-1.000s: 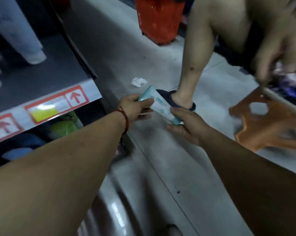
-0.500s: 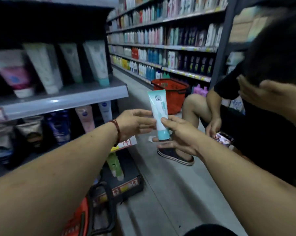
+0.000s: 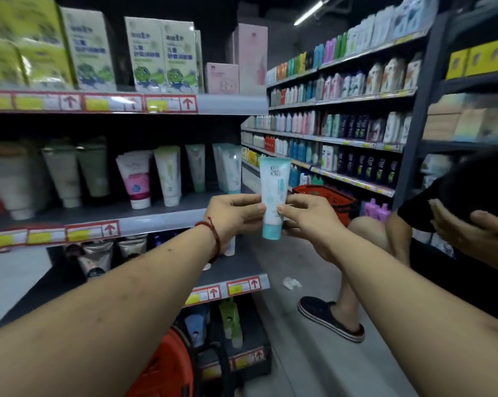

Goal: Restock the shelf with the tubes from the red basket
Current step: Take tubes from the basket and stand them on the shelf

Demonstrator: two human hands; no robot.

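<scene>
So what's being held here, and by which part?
The pale tube, held upright: left hand and right hand pinch its lower body from either side, just above the teal cap at the bottom.

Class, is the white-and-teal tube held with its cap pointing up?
No, the white-and-teal plastic tube has its teal cap at the bottom.

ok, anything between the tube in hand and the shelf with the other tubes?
Nothing visible. Left hand and right hand pinch the tube upright near the right end of the shelf; its front strip before the standing tubes is bare.
</scene>
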